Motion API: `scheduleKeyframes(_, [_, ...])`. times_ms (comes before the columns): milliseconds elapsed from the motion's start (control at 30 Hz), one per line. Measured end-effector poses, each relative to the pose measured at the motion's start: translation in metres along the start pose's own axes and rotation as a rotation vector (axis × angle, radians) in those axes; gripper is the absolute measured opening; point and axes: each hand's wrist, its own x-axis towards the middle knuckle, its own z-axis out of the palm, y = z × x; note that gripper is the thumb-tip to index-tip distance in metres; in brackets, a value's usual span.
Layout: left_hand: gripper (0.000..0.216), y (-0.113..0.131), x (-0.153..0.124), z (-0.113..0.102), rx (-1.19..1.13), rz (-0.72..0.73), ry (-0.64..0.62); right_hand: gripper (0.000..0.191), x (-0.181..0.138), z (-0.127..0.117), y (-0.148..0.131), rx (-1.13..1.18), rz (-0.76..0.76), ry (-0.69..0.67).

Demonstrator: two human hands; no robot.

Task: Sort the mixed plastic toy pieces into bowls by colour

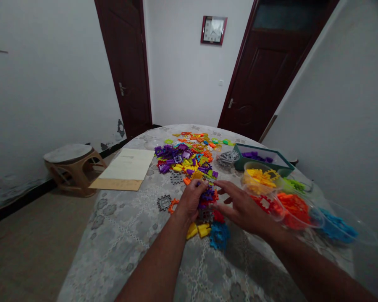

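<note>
My left hand (190, 200) rests on the table with its fingers curled round a clump of purple plastic building pieces (208, 195). My right hand (239, 205) lies just to the right of that clump, fingers stretched out and spread, touching the pieces. Yellow pieces (199, 230), a blue piece (219, 235) and a red piece (219, 217) lie just below the hands. A large mixed pile of coloured pieces (189, 155) spreads across the table beyond them.
Clear bowls at the right hold sorted pieces: yellow (261, 176), orange-red (294, 207), blue (338, 228). A teal tray (285, 164) holds purple ones. A sheet of paper on cardboard (127, 167) lies at the left. A stool (71, 165) stands beside the table.
</note>
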Motion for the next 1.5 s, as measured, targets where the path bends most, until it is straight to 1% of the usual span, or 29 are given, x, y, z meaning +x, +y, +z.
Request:
scheduleKeyframes(67, [0.038,-0.001,0.000,-0.001,0.025,0.020,-0.017,0.061,-0.001,0.015,-0.007,0.014,-0.028,-0.004])
scheduleKeyframes(133, [0.038,-0.002,0.001,-0.001,-0.004,0.013,-0.032,0.057,0.002,0.021,-0.008,0.015,-0.027,0.008])
scheduleKeyframes(233, [0.040,-0.004,0.004,0.001,-0.150,-0.035,0.001,0.047,0.006,0.019,-0.007,0.068,0.047,0.013])
scheduleKeyframes(300, [0.038,-0.004,0.005,0.003,-0.228,-0.083,0.046,0.045,0.006,0.014,-0.007,0.146,0.125,0.009])
scheduleKeyframes(367, [0.031,-0.003,0.005,0.003,-0.251,-0.137,0.075,0.046,0.004,0.008,-0.005,0.220,0.192,-0.012])
scheduleKeyframes(433, [0.024,-0.001,0.004,0.003,-0.246,-0.171,0.083,0.049,0.002,-0.001,0.000,0.247,0.227,-0.039])
scheduleKeyframes(533, [0.021,0.002,0.001,0.000,-0.218,-0.164,0.092,0.051,0.001,-0.021,0.014,0.227,0.230,-0.091])
scheduleKeyframes(633, [0.025,0.004,0.000,-0.002,-0.177,-0.149,0.093,0.052,0.007,-0.051,0.036,0.211,0.246,-0.146])
scheduleKeyframes(700, [0.029,0.004,0.000,-0.002,-0.139,-0.145,0.100,0.051,0.016,-0.073,0.055,0.202,0.282,-0.128])
scheduleKeyframes(733, [0.031,0.005,0.001,-0.002,-0.123,-0.147,0.103,0.052,0.021,-0.085,0.065,0.191,0.311,-0.091])
scheduleKeyframes(767, [0.032,0.005,0.001,-0.002,-0.111,-0.153,0.103,0.053,0.027,-0.097,0.074,0.167,0.348,-0.025])
scheduleKeyframes(900, [0.034,0.003,0.004,-0.003,-0.105,-0.150,0.058,0.067,0.051,-0.138,0.106,-0.036,0.535,0.387])
scheduleKeyframes(933, [0.034,0.002,0.004,-0.003,-0.098,-0.140,0.041,0.070,0.055,-0.144,0.112,-0.076,0.556,0.461])
scheduleKeyframes(1000, [0.035,0.001,0.004,-0.003,-0.077,-0.129,0.005,0.071,0.058,-0.151,0.118,-0.112,0.555,0.529])
scheduleKeyframes(1033, [0.036,0.002,0.004,-0.003,-0.069,-0.127,-0.010,0.068,0.057,-0.151,0.119,-0.116,0.543,0.539])
scheduleKeyframes(1100, [0.038,0.003,0.003,-0.002,-0.058,-0.133,-0.035,0.055,0.051,-0.142,0.114,-0.121,0.521,0.536])
scheduleKeyframes(1167, [0.040,0.005,0.001,0.000,-0.056,-0.129,-0.043,0.042,0.040,-0.122,0.101,-0.099,0.466,0.475])
scheduleKeyframes(1200, [0.040,0.005,0.000,0.002,-0.055,-0.128,-0.043,0.038,0.034,-0.109,0.090,-0.078,0.424,0.413])
scheduleKeyframes(1267, [0.040,0.006,-0.001,0.004,-0.047,-0.127,-0.041,0.036,0.021,-0.080,0.063,-0.030,0.317,0.257])
scheduleKeyframes(1300, [0.040,0.006,-0.002,0.004,-0.038,-0.128,-0.046,0.037,0.014,-0.065,0.049,-0.012,0.263,0.178])
scheduleKeyframes(1367, [0.040,0.004,-0.001,0.004,-0.015,-0.133,-0.074,0.042,0.004,-0.036,0.022,0.014,0.172,0.065])
scheduleKeyframes(1433, [0.041,0.003,-0.001,0.003,0.005,-0.129,-0.099,0.043,-0.003,-0.012,0.003,0.016,0.102,0.021])
scheduleKeyframes(1500, [0.041,0.003,0.000,0.001,0.017,-0.127,-0.099,0.038,-0.004,0.006,-0.005,-0.017,0.058,0.037])
